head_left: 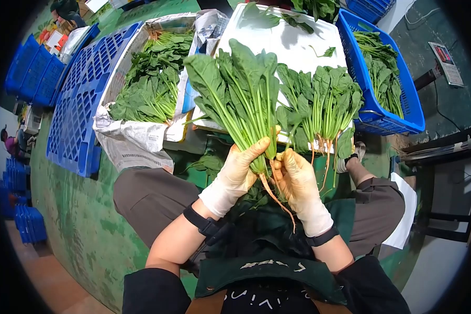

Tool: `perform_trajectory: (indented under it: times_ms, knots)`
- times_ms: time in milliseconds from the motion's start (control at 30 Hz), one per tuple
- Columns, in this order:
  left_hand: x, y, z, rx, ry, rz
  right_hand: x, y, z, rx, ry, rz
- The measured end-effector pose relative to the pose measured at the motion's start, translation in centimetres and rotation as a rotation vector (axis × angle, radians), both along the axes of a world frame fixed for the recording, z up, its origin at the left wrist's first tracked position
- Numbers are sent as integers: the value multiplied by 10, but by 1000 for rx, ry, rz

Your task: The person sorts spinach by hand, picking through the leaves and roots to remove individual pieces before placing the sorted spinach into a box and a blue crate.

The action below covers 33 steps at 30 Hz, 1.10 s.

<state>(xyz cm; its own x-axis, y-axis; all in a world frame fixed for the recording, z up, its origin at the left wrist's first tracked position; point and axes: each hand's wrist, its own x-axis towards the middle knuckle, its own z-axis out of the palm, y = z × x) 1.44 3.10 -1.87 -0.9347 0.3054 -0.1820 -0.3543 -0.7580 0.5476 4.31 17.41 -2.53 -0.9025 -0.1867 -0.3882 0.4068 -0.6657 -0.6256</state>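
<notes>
My gloved left hand (237, 172) is closed around the stem bases of a bunch of spinach (240, 94), held up in front of me with leaves pointing away and long orange-brown roots hanging down. Right beside it, my gloved right hand (296, 178) is closed in a pinch at the bunch's base, by a stem and root. Its fingertips partly hide what they grip. More spinach (327, 99) lies just beyond on a white foam board (261, 39), roots toward me. A few loose leaves (209, 163) lie on the floor between my legs.
At left, a newspaper-lined box (136, 135) holds spinach bunches, next to a blue slatted crate (83, 89). A blue basket (416, 112) of spinach stands at right, near a digital scale (446, 64). Stacked blue crates (34, 73) and other people are farther off.
</notes>
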Motion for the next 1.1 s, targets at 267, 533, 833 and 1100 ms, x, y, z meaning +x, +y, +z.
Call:
perform_trajectory:
  times_ms: [267, 533, 833, 1100]
  knots:
    - [6, 8, -4, -205, -43, 22, -3, -8, 35, 798, 176, -11]
    - [-7, -7, 6, 377, -77, 112, -4, 8, 18, 66, 23, -52]
    - [-13, -24, -5, 403, -141, -109, -85, 112, 0, 2056, 163, 160]
    - [1, 5, 1, -146, -82, 0, -54, 84, 39, 1016, 135, -162]
